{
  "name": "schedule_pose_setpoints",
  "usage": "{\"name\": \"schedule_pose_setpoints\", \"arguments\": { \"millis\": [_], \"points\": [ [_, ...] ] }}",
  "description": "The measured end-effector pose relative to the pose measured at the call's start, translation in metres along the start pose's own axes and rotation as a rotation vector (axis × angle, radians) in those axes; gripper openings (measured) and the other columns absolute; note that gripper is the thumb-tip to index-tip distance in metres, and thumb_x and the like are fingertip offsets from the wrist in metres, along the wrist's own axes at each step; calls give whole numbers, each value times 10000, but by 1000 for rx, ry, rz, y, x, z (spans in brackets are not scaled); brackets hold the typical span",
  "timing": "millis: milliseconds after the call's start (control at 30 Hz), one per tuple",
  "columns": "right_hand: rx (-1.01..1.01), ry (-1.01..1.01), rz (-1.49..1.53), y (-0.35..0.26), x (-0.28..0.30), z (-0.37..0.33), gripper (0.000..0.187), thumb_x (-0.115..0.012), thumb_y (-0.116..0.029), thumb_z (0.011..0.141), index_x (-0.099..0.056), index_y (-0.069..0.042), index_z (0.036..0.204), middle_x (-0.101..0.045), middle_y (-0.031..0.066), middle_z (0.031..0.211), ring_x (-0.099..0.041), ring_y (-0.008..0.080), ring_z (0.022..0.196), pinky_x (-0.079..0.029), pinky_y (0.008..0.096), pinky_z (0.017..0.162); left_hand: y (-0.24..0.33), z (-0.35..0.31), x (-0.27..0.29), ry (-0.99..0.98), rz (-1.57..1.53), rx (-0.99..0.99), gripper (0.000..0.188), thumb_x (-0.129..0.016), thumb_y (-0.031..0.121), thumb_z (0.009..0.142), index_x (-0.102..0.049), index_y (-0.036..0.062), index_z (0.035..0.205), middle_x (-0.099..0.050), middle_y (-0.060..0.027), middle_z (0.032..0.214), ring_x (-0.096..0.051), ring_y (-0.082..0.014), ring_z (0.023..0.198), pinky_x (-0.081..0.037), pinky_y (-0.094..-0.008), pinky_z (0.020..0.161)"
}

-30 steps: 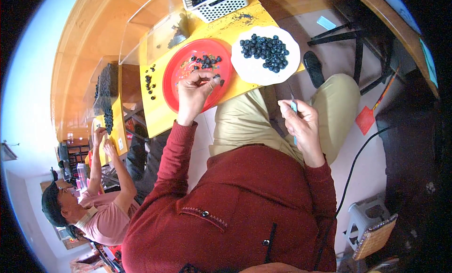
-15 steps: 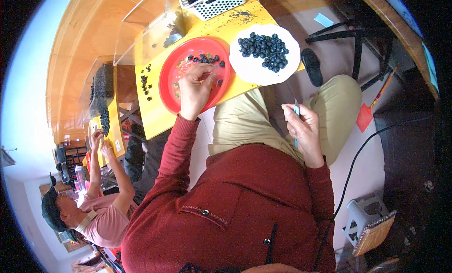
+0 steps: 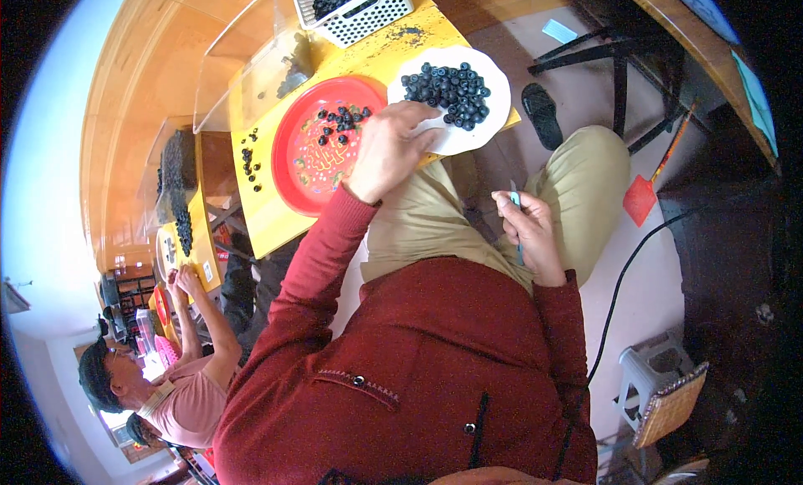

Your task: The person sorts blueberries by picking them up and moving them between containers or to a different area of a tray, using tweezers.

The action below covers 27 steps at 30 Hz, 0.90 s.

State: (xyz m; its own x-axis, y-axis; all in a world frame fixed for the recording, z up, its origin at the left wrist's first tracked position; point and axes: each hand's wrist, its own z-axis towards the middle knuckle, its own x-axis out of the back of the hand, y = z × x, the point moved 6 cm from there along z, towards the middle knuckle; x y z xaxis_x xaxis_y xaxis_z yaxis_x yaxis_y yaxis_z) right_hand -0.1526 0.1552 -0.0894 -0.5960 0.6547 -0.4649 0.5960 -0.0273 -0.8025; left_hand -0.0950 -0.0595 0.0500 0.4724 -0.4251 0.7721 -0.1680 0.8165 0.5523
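Observation:
My left hand (image 3: pixel 395 147) reaches over the near left edge of a white scalloped plate (image 3: pixel 495 85), its thumb and forefinger apart. Nothing shows between them. On that plate lies a heap of small round black pieces (image 3: pixel 452 92), like beads or berries. Left of it, a red round tray (image 3: pixel 288 142) with a printed pattern holds several more black pieces (image 3: pixel 341 121); my forearm and hand cover its right rim. Over my lap, my right hand (image 3: pixel 533 231) is closed around a small knife (image 3: pixel 515 202) with a light-blue handle, its thin tip pointing up.
A yellow table (image 3: pixel 259 225) carries a white perforated basket (image 3: pixel 360 25) of black pieces, a clear panel (image 3: pixel 242 58) and a row of loose pieces (image 3: pixel 251 163). A co-worker (image 3: pixel 180 393) sits at left. A grey stool (image 3: pixel 652 376) and a black cable (image 3: pixel 619 305) lie right.
My left hand has moved right from above the red tray to the white plate's edge, and its fingers have parted. My right hand still holds the knife, slightly lower and tilted. The view has shifted.

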Motion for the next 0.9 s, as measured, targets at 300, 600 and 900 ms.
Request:
{"name": "schedule_pose_setpoints", "arguments": {
  "millis": [300,600,900],
  "points": [
    [1,5,-6,1,10,-1,179,-621,-170,914,-643,-14,998,-500,-55,736,-374,2,514,-252,174,422,12,21,-33,-153,102,-173,168,-685,83,743,-688,30,902,-658,-125,931,-645,-318,832,-528,-392,739],
    [1,58,9,-2,13,-3,175,-614,-155,917,-637,-2,1000,-509,-44,747,-383,7,516,-257,175,423,8,19,-33,-198,35,-171,138,-682,45,763,-681,6,895,-659,-133,908,-659,-293,812,-528,-358,724],
    [28,95,9,-2,17,-5,174,-610,-144,918,-634,5,1005,-508,-38,749,-379,8,511,-262,175,420,3,20,-29,-294,-25,-195,124,-646,35,771,-687,-6,881,-665,-147,921,-658,-321,802,-531,-367,730]
  ]
}}
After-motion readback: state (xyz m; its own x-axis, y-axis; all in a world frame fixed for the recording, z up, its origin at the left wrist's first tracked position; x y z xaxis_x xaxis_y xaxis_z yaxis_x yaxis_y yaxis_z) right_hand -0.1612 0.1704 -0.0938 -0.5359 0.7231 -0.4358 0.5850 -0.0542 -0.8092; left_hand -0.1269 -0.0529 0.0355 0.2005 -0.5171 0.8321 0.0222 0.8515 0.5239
